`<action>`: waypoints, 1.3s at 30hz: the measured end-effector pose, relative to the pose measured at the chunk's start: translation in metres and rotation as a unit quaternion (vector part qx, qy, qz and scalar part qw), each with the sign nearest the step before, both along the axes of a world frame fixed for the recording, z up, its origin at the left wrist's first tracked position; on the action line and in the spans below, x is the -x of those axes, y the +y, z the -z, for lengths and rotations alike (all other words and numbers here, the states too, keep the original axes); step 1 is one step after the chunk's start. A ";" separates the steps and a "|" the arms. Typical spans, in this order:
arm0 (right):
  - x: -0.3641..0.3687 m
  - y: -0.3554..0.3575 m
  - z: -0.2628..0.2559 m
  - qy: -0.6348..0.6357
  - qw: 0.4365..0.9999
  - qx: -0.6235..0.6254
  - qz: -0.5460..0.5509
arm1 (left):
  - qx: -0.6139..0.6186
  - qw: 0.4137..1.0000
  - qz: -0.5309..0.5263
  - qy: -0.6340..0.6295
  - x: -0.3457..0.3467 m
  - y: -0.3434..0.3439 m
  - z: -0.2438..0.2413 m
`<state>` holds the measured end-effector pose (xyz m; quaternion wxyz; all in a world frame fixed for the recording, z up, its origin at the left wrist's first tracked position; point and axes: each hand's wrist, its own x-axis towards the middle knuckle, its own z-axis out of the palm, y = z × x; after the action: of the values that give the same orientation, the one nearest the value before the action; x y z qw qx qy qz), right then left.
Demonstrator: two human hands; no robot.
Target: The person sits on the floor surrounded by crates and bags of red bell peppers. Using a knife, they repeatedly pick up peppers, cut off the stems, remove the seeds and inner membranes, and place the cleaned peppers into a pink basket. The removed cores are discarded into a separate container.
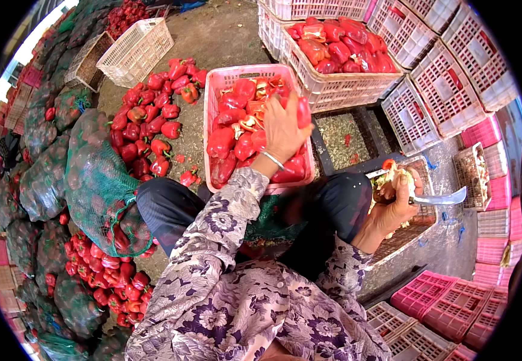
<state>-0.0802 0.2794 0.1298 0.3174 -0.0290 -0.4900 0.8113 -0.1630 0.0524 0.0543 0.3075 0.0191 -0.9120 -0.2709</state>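
My left hand (283, 131), with a bangle at the wrist, is over a pink plastic crate (209, 122) between my knees. Its fingers and thumb grip a red bell pepper (304, 113). Red bell peppers (231, 115) fill the crate, some opened with pale insides showing. On the right, my right hand (396, 201) holds a knife (441, 197), its curved blade pointing outward. A pale pepper core (403, 180) with a red bit is in the same hand. Below it stands a crate (428, 216) with pepper scraps in it, partly hidden by my hand and knee.
A crate heaped with red peppers (340, 54) stands ahead, beside stacked crates (446, 85). Loose peppers (145, 122) lie on the floor at left, near a green mesh sack (98, 180). An upright crate (136, 54) is farther off. Pink crates (450, 307) stand at lower right.
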 end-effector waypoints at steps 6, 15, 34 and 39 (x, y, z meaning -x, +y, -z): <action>0.003 -0.004 0.004 -0.007 1.000 -0.004 0.007 | 0.029 0.999 0.000 -0.043 0.002 0.000 -0.005; 0.004 -0.001 0.007 -0.036 0.999 0.018 -0.011 | 0.274 0.947 0.085 -0.143 0.006 0.026 0.078; 0.005 0.012 0.015 -0.026 0.999 0.028 -0.037 | 0.262 0.943 0.144 -0.147 0.017 0.019 0.102; 0.004 0.009 0.014 -0.048 0.997 0.050 -0.043 | 0.174 0.955 0.039 -0.237 0.027 0.008 0.077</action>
<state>-0.0839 0.2880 0.1161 0.2570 -0.0625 -0.4647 0.8451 -0.1897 0.0605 -0.0226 0.0706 -0.0064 -0.9917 -0.1075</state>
